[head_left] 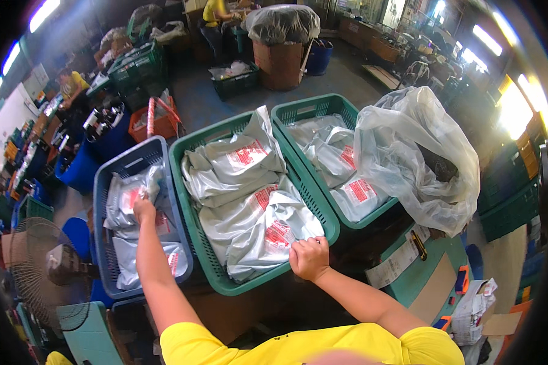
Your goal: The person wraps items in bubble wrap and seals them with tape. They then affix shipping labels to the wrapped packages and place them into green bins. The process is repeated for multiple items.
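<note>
Stretched into the blue-grey basket (186,242) on the left, my left hand (144,209) is closed on the edge of a silver-grey plastic mailer bag (117,205) with a red label. My right hand (309,258) is a fist at the near right rim of the middle green basket (175,159). It pinches the corner of another silver-grey mailer bag (295,222) there. Several more such bags lie flat in both baskets, their contents hidden.
A second green basket (315,104) at right holds similar bags, partly covered by a large clear plastic bag (417,131). At near right stands a green table (450,258) with papers and a cutter. A fan (49,267) is at left; people work farther off.
</note>
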Demonstrator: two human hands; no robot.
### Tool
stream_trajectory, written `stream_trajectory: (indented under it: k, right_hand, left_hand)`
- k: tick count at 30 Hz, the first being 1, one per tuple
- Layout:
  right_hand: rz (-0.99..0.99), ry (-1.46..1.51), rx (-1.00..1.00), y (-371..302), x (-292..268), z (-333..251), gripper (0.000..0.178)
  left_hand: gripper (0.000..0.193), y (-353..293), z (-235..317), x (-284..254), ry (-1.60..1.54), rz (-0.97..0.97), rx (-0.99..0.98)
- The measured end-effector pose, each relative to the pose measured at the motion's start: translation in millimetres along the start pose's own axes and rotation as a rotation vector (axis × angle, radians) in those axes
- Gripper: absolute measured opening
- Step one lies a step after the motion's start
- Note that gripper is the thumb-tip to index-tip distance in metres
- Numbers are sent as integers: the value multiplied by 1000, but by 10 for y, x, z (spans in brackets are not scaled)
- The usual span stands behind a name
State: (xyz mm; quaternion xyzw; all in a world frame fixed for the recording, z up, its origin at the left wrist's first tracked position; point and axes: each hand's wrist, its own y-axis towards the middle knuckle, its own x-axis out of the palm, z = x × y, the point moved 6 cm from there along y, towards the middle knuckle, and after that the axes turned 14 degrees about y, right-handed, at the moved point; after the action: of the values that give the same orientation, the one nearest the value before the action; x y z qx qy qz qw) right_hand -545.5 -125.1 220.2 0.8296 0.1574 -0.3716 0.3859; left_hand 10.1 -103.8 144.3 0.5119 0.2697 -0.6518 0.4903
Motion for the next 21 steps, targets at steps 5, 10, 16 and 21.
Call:
stream_trajectory:
  k: [5, 10, 16, 21]
  right_hand:
    - [-59, -10, -9, -147, 56, 99, 20]
    - [-244, 226, 275, 25, -122, 11, 68]
    - [280, 1161, -158, 124, -1993, -980, 93]
    - [841, 1414, 139, -1114, -3536, -307, 31]
  left_hand:
    - [35, -29, 49, -1952, -177, 549, 175]
    - [24, -1242, 1151, -3629, -367, 861, 559]
    - [17, -3603, 2390, -4221, -679, 705, 1022]
    - [27, -5569, 3056, -3638, -1188, 116, 1295]
